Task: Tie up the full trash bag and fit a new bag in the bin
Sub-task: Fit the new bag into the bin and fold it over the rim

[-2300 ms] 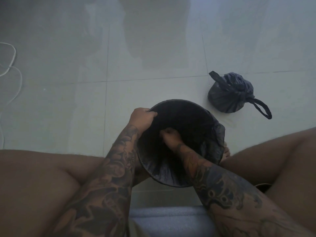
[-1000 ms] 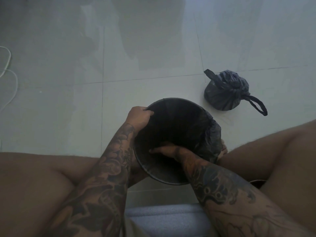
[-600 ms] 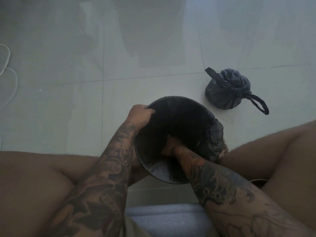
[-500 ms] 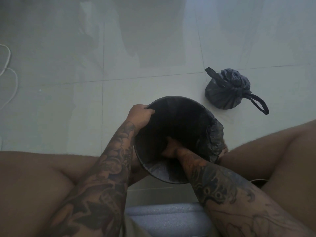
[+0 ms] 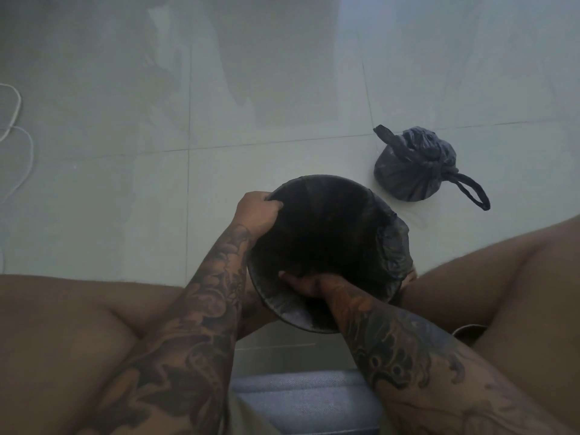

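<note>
A round black bin point(image 5: 317, 180) stands on the floor between my knees, lined with a new dark bag point(image 5: 395, 246) whose edge hangs over the right rim. My left hand point(image 5: 255, 211) grips the bin's left rim, pinching bag and rim together. My right hand point(image 5: 306, 282) reaches inside near the front wall, fingers flat against the liner. The tied full trash bag point(image 5: 411, 171) lies on the tiles to the right beyond the bin, knotted, its handle loops sticking out.
Pale floor tiles point(image 5: 125, 199) surround the bin. A white cord point(image 5: 18, 127) loops along the far left edge. My bare legs flank the bin, and a grey-blue seat edge point(image 5: 301, 400) lies below me.
My right hand has drawn back from deeper in the bin toward the near wall, flattening against the liner. My left hand stays on the rim.
</note>
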